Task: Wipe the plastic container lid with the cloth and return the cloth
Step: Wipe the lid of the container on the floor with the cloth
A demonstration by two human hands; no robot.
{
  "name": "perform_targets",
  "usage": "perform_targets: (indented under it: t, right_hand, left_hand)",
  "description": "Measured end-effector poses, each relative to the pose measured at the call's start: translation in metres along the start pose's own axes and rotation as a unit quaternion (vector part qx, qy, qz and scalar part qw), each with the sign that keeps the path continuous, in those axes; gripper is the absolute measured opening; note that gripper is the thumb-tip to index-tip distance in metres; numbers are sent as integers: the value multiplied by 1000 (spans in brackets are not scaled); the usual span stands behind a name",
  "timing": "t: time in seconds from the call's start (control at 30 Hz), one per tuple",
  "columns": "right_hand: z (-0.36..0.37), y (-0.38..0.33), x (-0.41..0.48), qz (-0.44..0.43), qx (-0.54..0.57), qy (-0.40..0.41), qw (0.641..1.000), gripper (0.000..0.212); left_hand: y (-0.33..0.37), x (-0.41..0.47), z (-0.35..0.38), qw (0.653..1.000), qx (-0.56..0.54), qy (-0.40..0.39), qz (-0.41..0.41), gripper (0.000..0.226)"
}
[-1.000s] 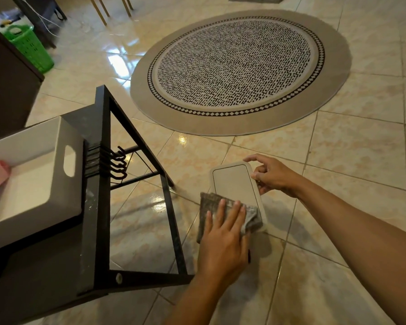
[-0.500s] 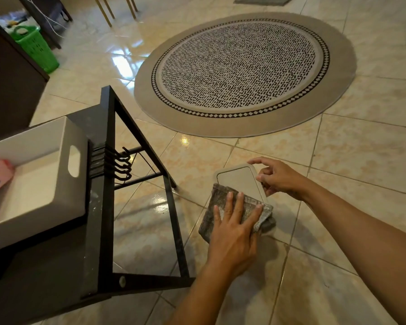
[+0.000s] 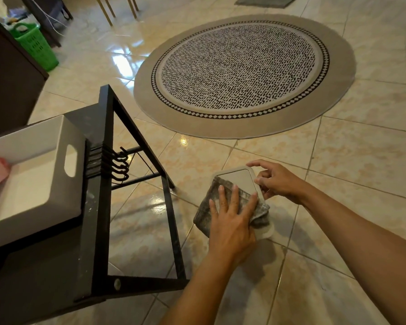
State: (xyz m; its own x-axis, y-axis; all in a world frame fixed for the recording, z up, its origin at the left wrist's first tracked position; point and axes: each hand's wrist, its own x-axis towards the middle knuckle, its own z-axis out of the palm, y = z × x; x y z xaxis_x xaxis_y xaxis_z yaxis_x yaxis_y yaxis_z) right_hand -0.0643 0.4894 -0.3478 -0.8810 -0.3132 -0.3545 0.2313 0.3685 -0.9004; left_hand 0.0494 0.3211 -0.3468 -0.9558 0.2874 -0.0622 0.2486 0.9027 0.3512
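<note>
left hand (image 3: 230,221) flat on cloth (image 3: 256,207) (over lid (image 3: 239,179))

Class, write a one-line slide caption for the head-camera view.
Left hand presses a grey cloth on a plastic lid steadied by the right hand, above a tiled floor.

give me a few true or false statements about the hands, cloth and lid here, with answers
1. The left hand presses the grey cloth flat on the plastic container lid. True.
2. The right hand holds the cloth. False: it steadies the lid's right edge.
3. The lid lies on the round rug. False: it is over the tiled floor, nearer the person than the rug.
4. A white bin sits on the black rack. True.
</note>
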Motion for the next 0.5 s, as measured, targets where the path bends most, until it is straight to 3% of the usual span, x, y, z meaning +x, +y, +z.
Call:
perform_targets:
  t: [0.1, 0.2, 0.27, 0.33, 0.5]
  right_hand:
    - [0, 0, 0, -2, -6, -3, 1000, 43]
    - [0, 0, 1, -2, -4, 0, 1000, 44]
    - [-1, 1, 0, -2, -7, 4, 1000, 44]
    - [-1, 1, 0, 0, -9, 4, 1000, 44]
    - [0, 0, 2, -6, -16, 2, 1000, 44]
  left_hand:
    - [-5, -5, 3, 999, -52, 13, 0, 74]
    - [-9, -1, 9, 993, -49, 47, -98, 86]
    - [-6, -1, 10, 988, -72, 31, -136, 79]
    - [2, -6, 6, 992, -69, 12, -105, 68]
    - [7, 9, 8, 998, 43, -42, 2, 74]
